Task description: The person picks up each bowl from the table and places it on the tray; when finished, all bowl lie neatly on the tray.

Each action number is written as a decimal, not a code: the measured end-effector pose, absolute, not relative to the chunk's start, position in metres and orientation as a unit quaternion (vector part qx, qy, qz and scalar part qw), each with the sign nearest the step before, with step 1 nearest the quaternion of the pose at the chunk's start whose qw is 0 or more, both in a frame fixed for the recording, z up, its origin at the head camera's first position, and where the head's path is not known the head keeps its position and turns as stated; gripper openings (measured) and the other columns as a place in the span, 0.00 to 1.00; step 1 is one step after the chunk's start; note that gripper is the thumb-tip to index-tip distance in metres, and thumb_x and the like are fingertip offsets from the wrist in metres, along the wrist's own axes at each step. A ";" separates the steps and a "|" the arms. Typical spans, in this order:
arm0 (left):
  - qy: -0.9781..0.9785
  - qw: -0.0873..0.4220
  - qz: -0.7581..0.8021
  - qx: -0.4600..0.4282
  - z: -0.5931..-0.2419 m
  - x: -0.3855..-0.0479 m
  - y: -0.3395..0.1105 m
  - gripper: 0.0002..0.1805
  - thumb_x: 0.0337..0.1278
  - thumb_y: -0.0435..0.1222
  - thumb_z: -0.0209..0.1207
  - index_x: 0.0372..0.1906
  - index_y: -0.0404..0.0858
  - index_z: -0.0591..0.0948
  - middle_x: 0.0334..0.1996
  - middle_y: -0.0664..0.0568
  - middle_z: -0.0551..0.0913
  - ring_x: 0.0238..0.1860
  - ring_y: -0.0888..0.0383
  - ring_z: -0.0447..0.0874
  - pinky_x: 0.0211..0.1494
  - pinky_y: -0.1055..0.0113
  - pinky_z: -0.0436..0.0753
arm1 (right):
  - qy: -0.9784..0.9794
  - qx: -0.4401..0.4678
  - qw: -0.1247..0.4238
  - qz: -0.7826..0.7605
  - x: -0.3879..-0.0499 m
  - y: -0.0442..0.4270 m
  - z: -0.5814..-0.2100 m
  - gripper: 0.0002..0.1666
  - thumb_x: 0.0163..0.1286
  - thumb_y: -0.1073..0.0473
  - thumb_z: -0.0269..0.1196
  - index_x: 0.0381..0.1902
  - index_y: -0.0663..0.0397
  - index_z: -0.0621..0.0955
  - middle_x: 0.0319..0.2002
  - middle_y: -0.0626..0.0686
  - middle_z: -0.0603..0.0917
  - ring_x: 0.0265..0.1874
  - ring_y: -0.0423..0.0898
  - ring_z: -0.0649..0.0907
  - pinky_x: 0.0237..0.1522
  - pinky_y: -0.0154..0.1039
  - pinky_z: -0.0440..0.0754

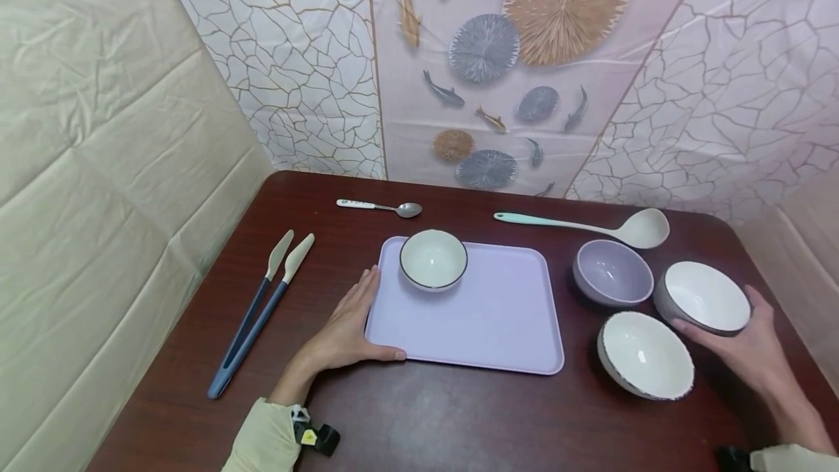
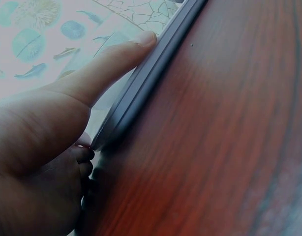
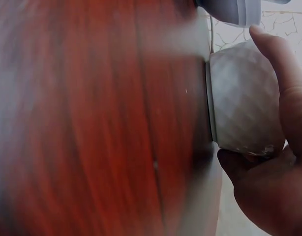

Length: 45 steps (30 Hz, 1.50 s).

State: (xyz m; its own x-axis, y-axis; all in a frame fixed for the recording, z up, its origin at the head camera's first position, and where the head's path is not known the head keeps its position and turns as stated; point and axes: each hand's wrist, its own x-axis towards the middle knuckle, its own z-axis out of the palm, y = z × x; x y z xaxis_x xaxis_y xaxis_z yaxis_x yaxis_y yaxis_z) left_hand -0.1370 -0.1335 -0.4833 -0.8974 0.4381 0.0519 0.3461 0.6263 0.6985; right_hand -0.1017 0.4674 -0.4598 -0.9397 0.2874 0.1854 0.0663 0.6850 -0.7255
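Left sleeve [image 1: 262,437] cropped at the bottom edge

Left hand [image 1: 350,326] spread wide at the lilac tray [image 1: 488,312], around its near left corner; wrist view mostly buries the fingers. Right hand [image 1: 752,352] grips the faceted white bowl [image 1: 708,297] beside the purple bowl [image 1: 612,275], far fingers mostly blocked. Honestly can't tell if its base touches the table [image 1: 446,421].

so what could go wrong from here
The right hand grips the rightmost bowl, close beside the purple bowl and the front white bowl; moving it sideways might knock either.

The left hand touches the tray; a push could jolt the bowl on it.
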 end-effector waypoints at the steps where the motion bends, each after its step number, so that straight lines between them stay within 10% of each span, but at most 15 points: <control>1: 0.899 0.062 0.373 0.219 -0.483 -0.137 -0.133 0.76 0.30 0.67 0.72 0.78 0.37 0.41 0.78 0.46 0.40 0.77 0.52 0.34 0.74 0.48 0.43 | -0.906 -0.090 0.153 0.384 -0.103 0.468 -0.460 0.65 0.51 0.61 0.77 0.75 0.66 0.49 0.67 0.72 0.58 0.63 0.51 0.66 0.63 0.26 0.56; 5: 0.899 0.063 0.374 0.220 -0.482 -0.138 -0.133 0.76 0.30 0.67 0.72 0.78 0.37 0.41 0.78 0.46 0.40 0.77 0.53 0.33 0.74 0.48 0.43 | -0.899 -0.064 0.190 0.389 -0.108 0.469 -0.461 0.54 0.45 0.67 0.79 0.67 0.66 0.63 0.52 0.59 0.71 0.46 0.35 0.73 0.44 0.17 0.63; 12: 0.900 0.064 0.371 0.219 -0.482 -0.138 -0.133 0.76 0.30 0.69 0.71 0.78 0.37 0.41 0.78 0.47 0.40 0.77 0.53 0.33 0.74 0.49 0.42 | -0.895 -0.073 0.198 0.392 -0.111 0.470 -0.461 0.51 0.44 0.67 0.80 0.65 0.68 0.67 0.48 0.48 0.74 0.43 0.32 0.74 0.43 0.18 0.67; 33: 0.899 0.063 0.371 0.224 -0.482 -0.137 -0.132 0.76 0.30 0.68 0.71 0.78 0.36 0.41 0.78 0.47 0.40 0.77 0.52 0.34 0.74 0.50 0.43 | -0.895 -0.144 0.176 0.383 -0.103 0.468 -0.455 0.60 0.52 0.60 0.77 0.75 0.60 0.54 0.62 0.66 0.62 0.53 0.38 0.69 0.50 0.20 0.62; 45: 0.900 0.064 0.371 0.220 -0.484 -0.137 -0.134 0.76 0.30 0.69 0.71 0.78 0.37 0.40 0.78 0.46 0.40 0.77 0.53 0.33 0.74 0.50 0.42 | -0.888 -0.066 0.212 0.403 -0.109 0.461 -0.425 0.48 0.45 0.67 0.79 0.65 0.55 0.70 0.47 0.39 0.73 0.43 0.33 0.74 0.41 0.17 0.67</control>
State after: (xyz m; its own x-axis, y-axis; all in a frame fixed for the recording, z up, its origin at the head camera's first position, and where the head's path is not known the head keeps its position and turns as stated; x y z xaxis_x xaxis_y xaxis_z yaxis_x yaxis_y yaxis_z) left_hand -0.1373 -0.1343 -0.4840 -0.8947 0.4439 0.0491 0.3497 0.6280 0.6952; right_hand -0.1091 0.4614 -0.4249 -0.9012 0.2879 0.3239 -0.0546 0.6659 -0.7440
